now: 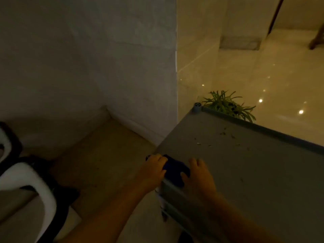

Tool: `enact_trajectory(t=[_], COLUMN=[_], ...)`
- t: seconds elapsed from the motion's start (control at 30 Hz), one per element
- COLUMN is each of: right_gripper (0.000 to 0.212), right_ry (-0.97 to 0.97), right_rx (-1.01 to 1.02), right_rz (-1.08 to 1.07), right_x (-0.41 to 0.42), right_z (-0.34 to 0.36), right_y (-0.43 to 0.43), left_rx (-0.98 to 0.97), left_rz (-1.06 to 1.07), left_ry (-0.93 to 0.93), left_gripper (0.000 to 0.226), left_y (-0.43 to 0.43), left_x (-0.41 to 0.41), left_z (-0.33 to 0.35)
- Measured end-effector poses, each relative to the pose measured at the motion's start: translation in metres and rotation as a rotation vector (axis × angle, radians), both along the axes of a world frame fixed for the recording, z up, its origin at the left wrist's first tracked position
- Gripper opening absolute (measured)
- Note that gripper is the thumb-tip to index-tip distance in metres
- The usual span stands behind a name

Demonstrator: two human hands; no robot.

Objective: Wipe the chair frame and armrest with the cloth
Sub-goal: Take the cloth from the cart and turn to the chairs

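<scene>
Cloth (172, 168): a dark blue cloth is seen bunched at the near-left corner of the grey surface (245, 163), between both hands.
Left hand (154, 168): it is laid on the cloth's left side at the surface's edge; the grip is curled over the cloth, though whether it is clamped cannot be told in the dim light.
Right hand (198, 174): it is rested flat, fingers spread apart, with the thumb touching the cloth's right side.
Chair (26, 186): a white and black frame is seen at the far left, well apart from the cloth and untouched.
Surface: small crumbs are scattered on its far half.
Plant (228, 105): green leaves are seen behind the surface's far edge.
Writing: none can be read.
</scene>
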State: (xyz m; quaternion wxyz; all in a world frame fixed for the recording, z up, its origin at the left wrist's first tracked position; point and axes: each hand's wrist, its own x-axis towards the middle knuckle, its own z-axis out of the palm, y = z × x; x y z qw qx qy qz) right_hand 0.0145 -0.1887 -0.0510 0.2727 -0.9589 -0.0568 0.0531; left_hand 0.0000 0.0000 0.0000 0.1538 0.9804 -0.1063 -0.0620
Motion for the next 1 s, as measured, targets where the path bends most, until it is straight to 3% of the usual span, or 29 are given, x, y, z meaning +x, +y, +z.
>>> enact_trajectory(t=[0.17,0.33,0.43,0.57,0.77,0.87,1.0], right_gripper=[0.071,0.071,0.06,0.052,0.026,0.028,0.028], right_ry=[0.198,0.291,0.298,0.339,0.374,0.366,0.366], right_rx=[-0.052,-0.108,-0.15,-0.177,-0.079,-0.1,-0.173], right_rz=[0.057,0.165,0.212,0.162,0.219,0.359,0.521], right_x=[0.027,0.04,0.042,0.053,0.069,0.087,0.105], right_z=[-0.016,-0.02,-0.021,-0.021,-0.012,0.004,0.027], right_y=[0.006,0.026,0.035,0.04,0.056,0.073,0.111], left_rx=[0.116,0.23,0.338,0.4,0.214,0.059,-0.096], left_rz=[-0.079,-0.143,-0.184,-0.23,-0.325,-0.304,-0.014], left_ry=[0.098,0.248,0.244,0.118,0.042,-0.036,-0.084], left_gripper=[0.065,0.073,0.064,0.03,0.033,0.037,0.04], left_y=[-0.001,0.0,0.0,-0.002,0.029,0.05,0.086], left_x=[0.04,0.068,0.078,0.074,0.063,0.051,0.031], left_z=[-0.027,-0.047,-0.05,-0.055,-0.05,-0.048,-0.045])
